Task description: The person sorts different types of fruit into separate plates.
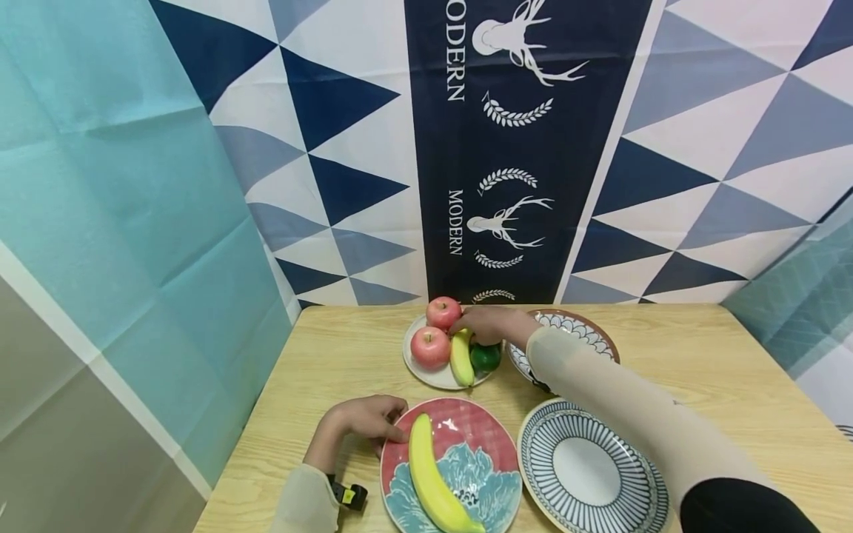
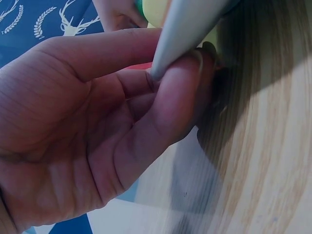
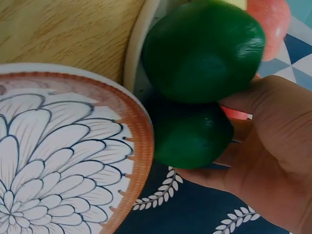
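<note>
My left hand (image 1: 369,418) pinches the left rim of a pink plate (image 1: 466,414) with a blue flower pattern. In the left wrist view, thumb and fingers (image 2: 178,92) close over the plate's edge (image 2: 187,36). A large banana (image 1: 433,481) lies on this plate. At the back, my right hand (image 1: 489,324) reaches over a small white plate (image 1: 426,381). In the right wrist view its fingers curl round a smooth dark green fruit (image 3: 190,136), beside another green fruit (image 3: 204,51). Two red apples (image 1: 430,348) and a small banana (image 1: 461,359) are also on the white plate.
A brown-rimmed plate with a petal pattern (image 1: 603,340) stands right of the white plate, partly behind my right forearm. A blue-striped plate (image 1: 586,470) sits at the front right. Patterned cloth (image 1: 360,259) hangs along the table's back edge.
</note>
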The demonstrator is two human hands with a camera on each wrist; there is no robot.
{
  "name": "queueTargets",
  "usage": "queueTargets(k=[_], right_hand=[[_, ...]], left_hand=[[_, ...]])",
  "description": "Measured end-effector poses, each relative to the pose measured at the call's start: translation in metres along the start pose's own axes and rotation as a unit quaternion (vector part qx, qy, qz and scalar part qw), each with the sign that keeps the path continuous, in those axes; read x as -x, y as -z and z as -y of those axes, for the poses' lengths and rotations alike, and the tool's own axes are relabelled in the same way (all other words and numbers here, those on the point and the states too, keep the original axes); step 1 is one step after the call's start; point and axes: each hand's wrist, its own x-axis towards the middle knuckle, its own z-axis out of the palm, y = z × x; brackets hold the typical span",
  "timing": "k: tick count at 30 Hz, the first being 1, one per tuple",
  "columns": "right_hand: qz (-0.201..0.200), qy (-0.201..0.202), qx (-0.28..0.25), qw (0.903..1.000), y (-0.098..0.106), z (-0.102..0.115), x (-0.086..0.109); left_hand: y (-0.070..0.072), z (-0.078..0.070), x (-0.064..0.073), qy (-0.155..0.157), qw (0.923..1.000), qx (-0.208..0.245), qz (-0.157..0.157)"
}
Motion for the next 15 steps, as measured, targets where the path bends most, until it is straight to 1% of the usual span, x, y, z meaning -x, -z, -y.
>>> queueTargets(k=[7, 15], right_hand=[[0.004, -0.010, -0.007, 0.9999, -0.002, 0.001, -0.007], [-0.003, -0.011, 0.022, 0.9997, 0.000, 0.003, -0.011]], left_hand=[[-0.001, 0.002, 0.000, 0.000, 1.0000, -0.002, 0.003], [-0.001, 0.000, -0.001, -0.002, 1.0000, 0.000, 0.003]])
